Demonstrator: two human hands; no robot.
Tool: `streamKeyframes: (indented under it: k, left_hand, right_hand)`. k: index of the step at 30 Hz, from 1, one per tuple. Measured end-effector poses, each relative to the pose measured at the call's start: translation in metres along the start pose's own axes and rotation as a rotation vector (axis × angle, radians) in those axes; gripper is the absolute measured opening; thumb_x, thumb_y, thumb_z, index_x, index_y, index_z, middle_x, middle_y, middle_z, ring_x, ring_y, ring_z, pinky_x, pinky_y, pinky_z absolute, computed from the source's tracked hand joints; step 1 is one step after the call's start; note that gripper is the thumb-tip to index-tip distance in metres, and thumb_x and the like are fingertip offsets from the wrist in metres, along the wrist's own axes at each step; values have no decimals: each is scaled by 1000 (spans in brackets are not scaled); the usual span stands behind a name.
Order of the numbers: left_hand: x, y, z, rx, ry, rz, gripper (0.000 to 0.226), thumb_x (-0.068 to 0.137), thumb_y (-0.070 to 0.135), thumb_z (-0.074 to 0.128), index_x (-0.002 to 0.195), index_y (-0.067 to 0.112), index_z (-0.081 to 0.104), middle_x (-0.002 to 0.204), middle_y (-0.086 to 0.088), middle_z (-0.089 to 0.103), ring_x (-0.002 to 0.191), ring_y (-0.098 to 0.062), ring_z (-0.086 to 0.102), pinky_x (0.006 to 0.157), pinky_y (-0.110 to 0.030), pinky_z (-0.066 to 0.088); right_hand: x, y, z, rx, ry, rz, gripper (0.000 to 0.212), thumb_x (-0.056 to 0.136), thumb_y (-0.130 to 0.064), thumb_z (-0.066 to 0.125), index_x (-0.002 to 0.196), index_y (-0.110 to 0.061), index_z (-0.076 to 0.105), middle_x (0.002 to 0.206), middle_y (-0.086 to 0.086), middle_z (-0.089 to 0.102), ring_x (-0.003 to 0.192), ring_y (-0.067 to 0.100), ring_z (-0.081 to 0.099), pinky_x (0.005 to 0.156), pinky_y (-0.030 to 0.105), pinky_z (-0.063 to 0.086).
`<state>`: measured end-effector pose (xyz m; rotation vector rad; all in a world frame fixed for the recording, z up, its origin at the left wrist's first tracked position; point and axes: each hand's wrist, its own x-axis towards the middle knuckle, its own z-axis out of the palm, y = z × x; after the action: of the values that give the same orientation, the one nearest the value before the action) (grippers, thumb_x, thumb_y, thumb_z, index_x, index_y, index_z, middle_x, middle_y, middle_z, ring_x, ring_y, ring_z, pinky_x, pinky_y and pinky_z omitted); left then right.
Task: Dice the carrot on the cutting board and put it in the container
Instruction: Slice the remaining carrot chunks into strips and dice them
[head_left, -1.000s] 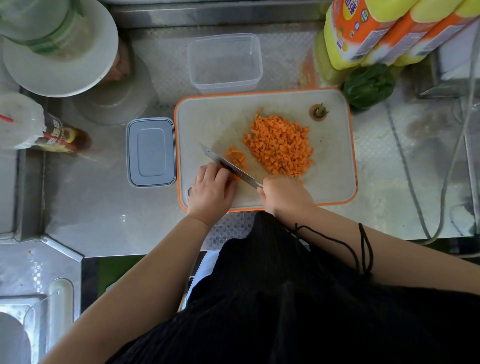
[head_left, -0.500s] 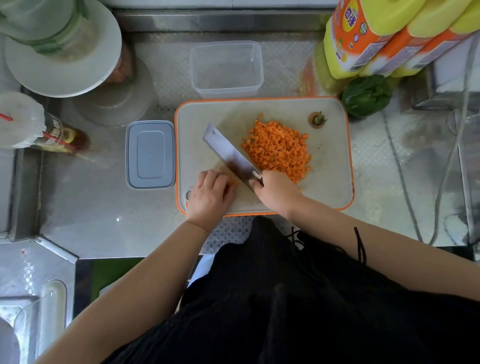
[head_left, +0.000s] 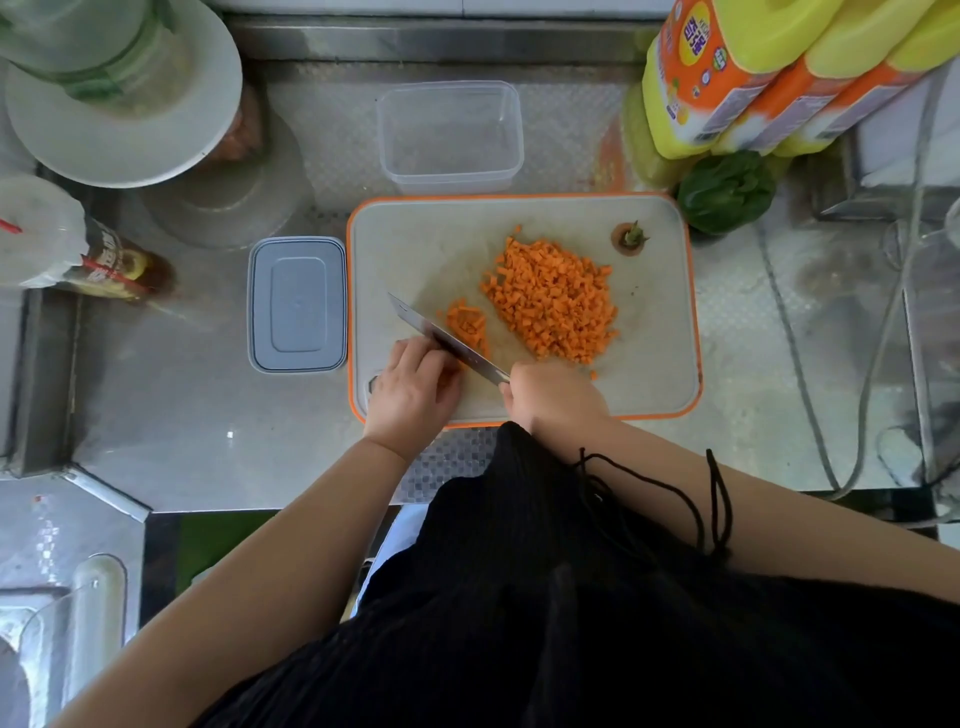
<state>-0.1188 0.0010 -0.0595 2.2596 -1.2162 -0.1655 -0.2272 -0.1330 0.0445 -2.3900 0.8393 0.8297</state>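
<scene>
An orange-rimmed cutting board (head_left: 415, 244) carries a large heap of diced carrot (head_left: 553, 299) and a smaller freshly cut pile (head_left: 467, 319). The carrot's stem end (head_left: 628, 240) lies at the board's far right corner. My right hand (head_left: 556, 397) grips the handle of a cleaver (head_left: 441, 335), whose blade stands edge-down between the small pile and my left hand (head_left: 413, 395). That hand's curled fingers hold carrot strips against the board; the strips are mostly hidden under them. A clear plastic container (head_left: 451, 136) stands just behind the board.
A grey container lid (head_left: 297, 304) lies left of the board. Yellow bottles (head_left: 737, 67) and a green vegetable (head_left: 724, 192) crowd the back right. A white plate (head_left: 124, 93), jars and a sauce bottle (head_left: 111, 265) sit at the back left. Cables (head_left: 810, 364) run along the right.
Half a second ago the cleaver lay tilted flat near the heap; now it stands edge-down beside my left fingers, and a small new pile lies to its right.
</scene>
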Motion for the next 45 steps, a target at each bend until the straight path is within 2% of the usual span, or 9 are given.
streamKeyframes:
  k: [5,8,14,20,28,35,39,42,45]
  left_hand:
    - [1,0,1,-35,62,74,22,89,24,61,83,4,68,93,-10,62,92,-22,50,59,-34,47]
    - [0,0,2,-21,91,89,12,88,17,68,82,6,68,93,-7,63,91,-23,53,58,-36,50]
    - [-3,-1,-1,32,71,86,14,90,23,67,83,11,69,93,-6,61,91,-27,54,56,-39,51]
    - [-10,-1,-7,37,72,122,10,89,17,66,88,8,67,96,-10,63,92,-32,55,70,-43,52]
    - [-8,-4,-5,-27,43,72,8,88,14,71,85,7,68,93,-6,63,90,-28,56,69,-42,52]
    - [-10,-5,-3,-20,37,87,10,89,16,68,89,6,69,98,-8,64,93,-26,55,72,-41,52]
    - [-13,-3,-4,13,68,109,12,91,18,64,87,8,69,97,-7,64,91,-27,53,71,-38,49]
    - [-13,-2,-8,22,44,108,15,92,23,61,90,10,68,99,-9,61,91,-31,55,66,-40,51]
    - [-14,-3,-18,-32,52,65,16,93,24,58,97,10,65,103,-13,54,92,-34,57,67,-36,49]
  right_hand:
    - [11,-6,9,27,-22,21,10,96,-12,46,93,-9,56,66,0,42,73,26,53,63,33,39]
    - [15,-3,11,113,40,20,21,99,-24,44,99,-7,56,70,2,48,76,28,57,61,33,39]
    - [16,17,4,330,102,78,31,98,-36,47,82,-9,51,77,7,54,77,29,55,62,30,34]
    - [-2,9,6,125,14,6,34,101,-35,39,77,-12,39,65,1,41,72,28,51,60,33,35]
    - [0,-5,4,4,-18,0,8,96,-13,46,87,-12,47,67,1,45,63,23,49,57,32,37]
    - [12,-9,22,61,49,15,13,97,-16,47,97,-8,57,65,-1,40,74,27,55,62,32,38]
    - [17,4,15,232,58,32,29,100,-33,44,81,-10,47,65,0,43,66,23,48,55,29,33]
    - [19,15,12,308,67,34,42,98,-33,45,63,-13,38,59,2,41,54,19,40,46,31,24]
    - [14,17,14,299,75,28,42,98,-32,45,62,-13,36,58,2,41,58,22,42,49,31,25]
